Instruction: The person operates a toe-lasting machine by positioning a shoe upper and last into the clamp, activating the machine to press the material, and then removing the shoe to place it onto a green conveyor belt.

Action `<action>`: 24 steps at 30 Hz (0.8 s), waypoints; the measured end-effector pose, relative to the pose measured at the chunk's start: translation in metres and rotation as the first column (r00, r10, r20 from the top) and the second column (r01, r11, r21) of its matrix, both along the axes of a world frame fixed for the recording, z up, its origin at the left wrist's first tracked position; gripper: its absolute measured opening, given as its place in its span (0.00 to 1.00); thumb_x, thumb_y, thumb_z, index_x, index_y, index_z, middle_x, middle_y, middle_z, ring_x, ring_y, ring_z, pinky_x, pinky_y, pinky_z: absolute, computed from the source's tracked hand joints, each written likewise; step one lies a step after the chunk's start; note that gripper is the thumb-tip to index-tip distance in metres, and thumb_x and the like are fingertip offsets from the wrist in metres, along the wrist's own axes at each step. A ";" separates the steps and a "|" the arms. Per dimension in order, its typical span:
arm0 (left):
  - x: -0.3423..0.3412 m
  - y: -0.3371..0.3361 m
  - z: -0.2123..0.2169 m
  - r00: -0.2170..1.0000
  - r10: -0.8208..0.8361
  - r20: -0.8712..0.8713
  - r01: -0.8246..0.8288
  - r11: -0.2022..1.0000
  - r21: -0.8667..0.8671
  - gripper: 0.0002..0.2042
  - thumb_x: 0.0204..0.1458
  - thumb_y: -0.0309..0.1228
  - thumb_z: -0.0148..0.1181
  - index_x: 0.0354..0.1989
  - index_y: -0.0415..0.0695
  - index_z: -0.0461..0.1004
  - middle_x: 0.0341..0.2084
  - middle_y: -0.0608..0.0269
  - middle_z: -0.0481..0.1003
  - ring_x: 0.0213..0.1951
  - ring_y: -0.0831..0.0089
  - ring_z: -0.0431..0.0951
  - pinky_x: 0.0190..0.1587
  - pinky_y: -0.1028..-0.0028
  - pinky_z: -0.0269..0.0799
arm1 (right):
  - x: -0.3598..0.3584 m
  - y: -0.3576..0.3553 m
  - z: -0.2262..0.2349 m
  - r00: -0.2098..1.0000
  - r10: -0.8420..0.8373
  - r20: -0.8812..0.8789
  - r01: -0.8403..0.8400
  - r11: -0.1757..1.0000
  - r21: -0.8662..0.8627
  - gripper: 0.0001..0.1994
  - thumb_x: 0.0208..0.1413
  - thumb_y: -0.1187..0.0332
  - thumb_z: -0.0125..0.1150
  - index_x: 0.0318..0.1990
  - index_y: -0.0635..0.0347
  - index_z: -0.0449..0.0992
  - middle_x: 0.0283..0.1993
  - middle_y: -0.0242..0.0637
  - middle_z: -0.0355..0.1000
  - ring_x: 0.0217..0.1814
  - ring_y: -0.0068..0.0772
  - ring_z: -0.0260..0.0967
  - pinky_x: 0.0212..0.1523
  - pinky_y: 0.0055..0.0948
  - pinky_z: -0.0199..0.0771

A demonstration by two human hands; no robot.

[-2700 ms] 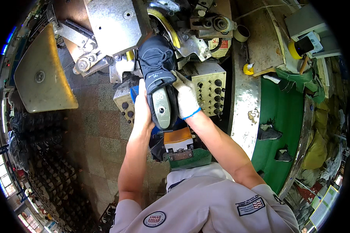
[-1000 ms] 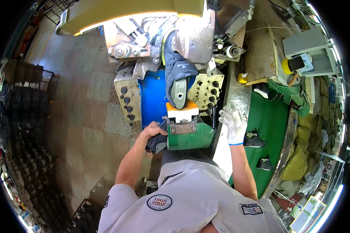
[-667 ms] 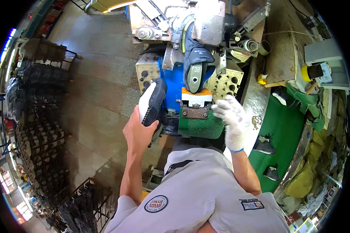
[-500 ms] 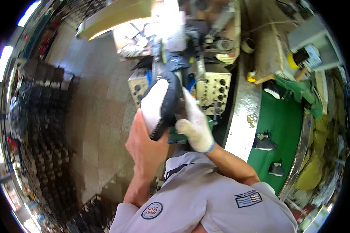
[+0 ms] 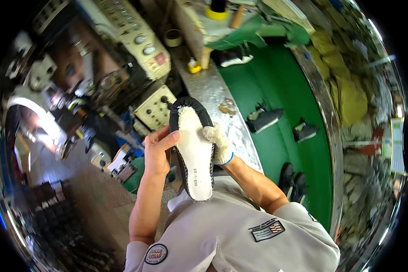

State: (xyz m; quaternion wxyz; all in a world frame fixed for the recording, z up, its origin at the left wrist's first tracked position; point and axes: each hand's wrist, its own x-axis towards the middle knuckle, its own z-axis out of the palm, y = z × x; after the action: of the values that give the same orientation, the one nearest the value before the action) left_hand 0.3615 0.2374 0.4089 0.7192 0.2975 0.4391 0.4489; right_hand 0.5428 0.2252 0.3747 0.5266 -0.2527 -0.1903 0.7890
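Between my two hands is a black shoe upper (image 5: 196,149), its white underside turned up at me and its black edge folded in all round. The toe points away from me and the heel end is close to my shirt. My bare left hand (image 5: 157,149) grips the left side, thumb lying on the white underside. On the opposite side my right hand (image 5: 219,143), in a white knit glove with a blue cuff, closes round the edge with its thumb on top. The fingers beneath the upper are mostly hidden.
A machine with a cream control panel (image 5: 156,109) stands at the left. Right of it runs a metal ledge (image 5: 217,97), then a green conveyor belt (image 5: 276,145) carrying several dark shoes. A yellow bottle (image 5: 194,66) sits on the ledge. Racks of dark items (image 5: 54,231) fill the lower left.
My view and body have turned right, from the machine toward the green belt. The upper has come away from the machine, nearer my chest, and its whole white underside now faces me.
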 end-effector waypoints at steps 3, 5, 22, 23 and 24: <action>0.043 0.018 -0.021 0.992 -0.126 0.010 0.126 0.990 -0.057 0.21 0.57 0.32 0.64 0.52 0.27 0.74 0.45 0.54 0.79 0.46 0.69 0.78 0.53 0.72 0.72 | 0.049 -0.006 -0.006 0.995 -0.083 0.049 0.084 0.996 -0.025 0.32 0.50 0.58 0.67 0.60 0.67 0.69 0.51 0.42 0.76 0.49 0.32 0.76 0.51 0.31 0.77; 0.076 0.035 -0.023 0.941 -0.187 0.282 0.234 0.962 -0.144 0.22 0.61 0.40 0.61 0.53 0.31 0.74 0.48 0.53 0.78 0.50 0.65 0.78 0.56 0.68 0.70 | 0.082 -0.012 -0.022 0.989 -0.126 0.072 0.126 0.992 0.000 0.33 0.50 0.58 0.67 0.62 0.67 0.68 0.53 0.42 0.76 0.50 0.31 0.76 0.52 0.31 0.76; 0.218 0.058 -0.088 0.878 -0.465 -0.113 0.456 0.885 -0.095 0.15 0.59 0.36 0.61 0.35 0.31 0.80 0.32 0.56 0.81 0.32 0.72 0.80 0.38 0.74 0.75 | 0.187 -0.049 -0.075 0.941 -0.337 0.000 0.337 0.941 -0.041 0.37 0.50 0.56 0.68 0.65 0.65 0.65 0.56 0.38 0.74 0.54 0.28 0.73 0.56 0.30 0.73; 0.223 0.060 -0.087 0.873 -0.483 -0.069 0.472 0.871 -0.136 0.17 0.59 0.37 0.61 0.37 0.31 0.80 0.34 0.56 0.81 0.34 0.71 0.80 0.40 0.73 0.75 | 0.190 -0.050 -0.075 0.939 -0.345 0.000 0.345 0.938 -0.045 0.37 0.50 0.56 0.68 0.65 0.65 0.65 0.56 0.38 0.74 0.54 0.28 0.73 0.56 0.30 0.73; 0.227 0.061 -0.084 0.866 -0.499 -0.025 0.487 0.855 -0.176 0.18 0.60 0.39 0.61 0.39 0.31 0.79 0.36 0.56 0.81 0.36 0.70 0.80 0.42 0.72 0.75 | 0.193 -0.051 -0.074 0.936 -0.352 -0.001 0.352 0.935 -0.050 0.36 0.50 0.57 0.68 0.65 0.65 0.65 0.56 0.38 0.74 0.54 0.29 0.73 0.56 0.30 0.73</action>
State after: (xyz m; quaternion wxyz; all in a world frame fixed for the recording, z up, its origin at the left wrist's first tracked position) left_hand 0.5882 0.2989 0.3244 0.8162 0.3553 0.4086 0.2014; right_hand 0.7359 0.1745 0.3003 0.6539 -0.2917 -0.1203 0.6877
